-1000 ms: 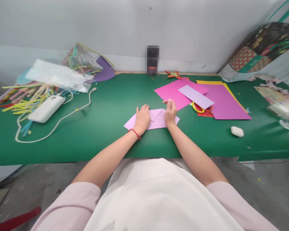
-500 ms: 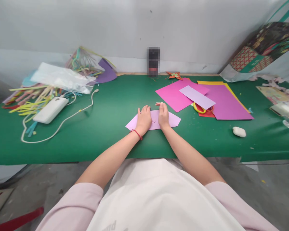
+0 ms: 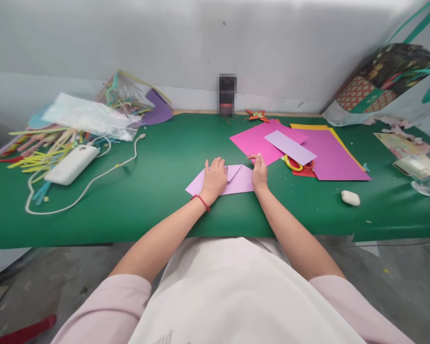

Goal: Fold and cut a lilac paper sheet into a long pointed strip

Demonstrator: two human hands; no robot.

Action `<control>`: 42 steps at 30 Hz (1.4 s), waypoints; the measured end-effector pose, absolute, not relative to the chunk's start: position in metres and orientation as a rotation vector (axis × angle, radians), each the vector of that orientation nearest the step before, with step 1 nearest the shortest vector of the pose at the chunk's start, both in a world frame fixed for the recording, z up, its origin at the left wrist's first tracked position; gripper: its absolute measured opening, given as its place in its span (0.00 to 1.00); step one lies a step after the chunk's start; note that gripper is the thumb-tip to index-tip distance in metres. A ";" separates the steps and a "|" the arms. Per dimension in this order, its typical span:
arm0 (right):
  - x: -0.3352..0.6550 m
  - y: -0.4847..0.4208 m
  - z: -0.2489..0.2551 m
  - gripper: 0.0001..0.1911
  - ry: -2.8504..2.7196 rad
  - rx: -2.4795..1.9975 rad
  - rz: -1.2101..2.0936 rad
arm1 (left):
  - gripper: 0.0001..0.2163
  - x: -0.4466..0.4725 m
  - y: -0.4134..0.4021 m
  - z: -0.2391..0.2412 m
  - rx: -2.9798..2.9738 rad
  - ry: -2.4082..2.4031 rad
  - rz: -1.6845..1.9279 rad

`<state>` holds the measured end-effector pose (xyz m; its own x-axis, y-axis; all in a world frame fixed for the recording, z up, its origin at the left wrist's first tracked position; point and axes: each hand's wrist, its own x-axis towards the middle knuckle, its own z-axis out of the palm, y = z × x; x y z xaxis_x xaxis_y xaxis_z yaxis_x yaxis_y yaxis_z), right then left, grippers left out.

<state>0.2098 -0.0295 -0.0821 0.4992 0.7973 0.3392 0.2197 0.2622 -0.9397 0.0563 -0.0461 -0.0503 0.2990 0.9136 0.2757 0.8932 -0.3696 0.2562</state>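
A folded light-purple sheet of paper (image 3: pixel 241 184) lies on the green table in front of me, with a triangular flap and crease showing near its middle. My left hand (image 3: pixel 215 177) lies flat across the left part of the paper, fingers stretched out and pointing away from me. A red string bracelet (image 3: pixel 202 202) circles that wrist. On its side at the paper's right end rests my right hand (image 3: pixel 259 175), its fingers loosely extended and covering that corner. Neither hand grips anything.
Pink sheets (image 3: pixel 252 141), a purple sheet (image 3: pixel 338 157) and scissors with a yellow handle (image 3: pixel 292 164) lie to the right. Beyond is a white earbud case (image 3: pixel 350 198). A white power bank (image 3: pixel 71 165) with its cable and paper strips (image 3: pixel 39 157) are on the left.
My right hand has slid to the right along the paper to its end, uncovering the flap in the middle. My left hand stays in place.
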 end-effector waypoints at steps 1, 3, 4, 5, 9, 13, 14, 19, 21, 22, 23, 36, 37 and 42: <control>0.209 -0.029 -0.083 0.29 -1.012 -1.288 0.506 | 0.18 0.057 -0.047 -0.050 2.509 1.720 0.594; 0.208 -0.028 -0.083 0.28 -1.002 -1.296 0.514 | 0.19 0.058 -0.048 -0.049 2.569 1.666 0.606; 0.208 -0.028 -0.083 0.27 -1.005 -1.304 0.513 | 0.19 0.058 -0.049 -0.049 2.612 1.626 0.609; 0.208 -0.028 -0.083 0.26 -1.012 -1.316 0.510 | 0.19 0.059 -0.049 -0.049 2.663 1.578 0.609; 0.208 -0.028 -0.081 0.17 -1.055 -1.362 0.495 | 0.20 0.059 -0.052 -0.049 2.889 1.346 0.581; 0.204 -0.028 -0.081 0.09 -1.088 -1.395 0.491 | 0.18 0.060 -0.051 -0.048 3.032 1.115 0.502; 0.202 -0.028 -0.082 0.07 -1.097 -1.397 0.487 | 0.17 0.060 -0.051 -0.048 3.032 1.103 0.489; 0.212 -0.021 -0.077 0.06 -1.222 -1.399 0.385 | 0.17 0.056 -0.048 -0.051 2.865 1.204 0.620; 0.228 -0.015 -0.070 0.09 -1.331 -1.424 0.237 | 0.17 0.052 -0.045 -0.052 2.775 1.101 0.708; 0.238 -0.012 -0.066 0.09 -1.365 -1.466 0.145 | 0.17 0.049 -0.044 -0.053 2.709 1.033 0.757; 0.248 -0.009 -0.062 0.10 -1.374 -1.531 0.065 | 0.16 0.047 -0.042 -0.053 2.632 0.981 0.814; 0.271 -0.013 -0.051 0.30 -1.229 -2.489 0.139 | 0.12 0.019 -0.027 -0.043 2.129 1.192 1.186; 0.271 -0.013 -0.051 0.29 -1.231 -2.485 0.120 | 0.12 0.019 -0.028 -0.044 2.134 1.193 1.179; 0.272 -0.013 -0.049 0.22 -1.238 -2.454 0.066 | 0.12 0.023 -0.028 -0.049 2.135 1.199 1.147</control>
<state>0.2721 -0.0131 -0.0490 0.6089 0.7824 0.1306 0.7639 -0.5340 -0.3623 0.0226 -0.0282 -0.0495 0.2823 0.8471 0.4502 0.4873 -0.5309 0.6933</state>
